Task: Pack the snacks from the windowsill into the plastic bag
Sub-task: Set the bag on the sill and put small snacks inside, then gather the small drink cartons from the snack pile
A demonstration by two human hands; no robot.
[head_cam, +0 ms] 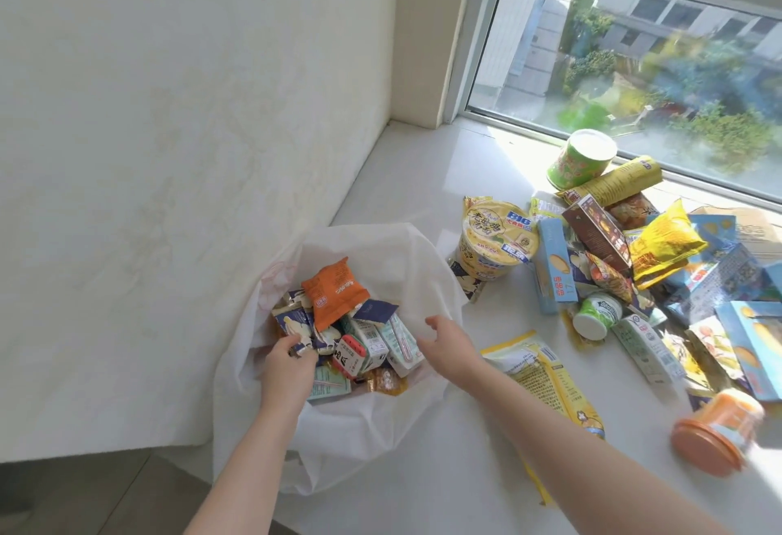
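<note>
Roughly a third packed. Clutches a small packet in the left grip, inside the plastic bag among packed snacks; pinches its rim with the right grip. Beyond, right of that grip, leaves a large pile on the windowsill.

White textured wall, grey-framed window, sunlight across white windowsill, trees and buildings outside, beige floor lower left

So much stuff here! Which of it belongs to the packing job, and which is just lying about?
Part of the job: plastic bag, left hand gripping a packet inside it, right hand holding its rim, noodle cup, green tub, yellow pouch, orange jar.
Just there: cardboard under the pile, window.
</note>
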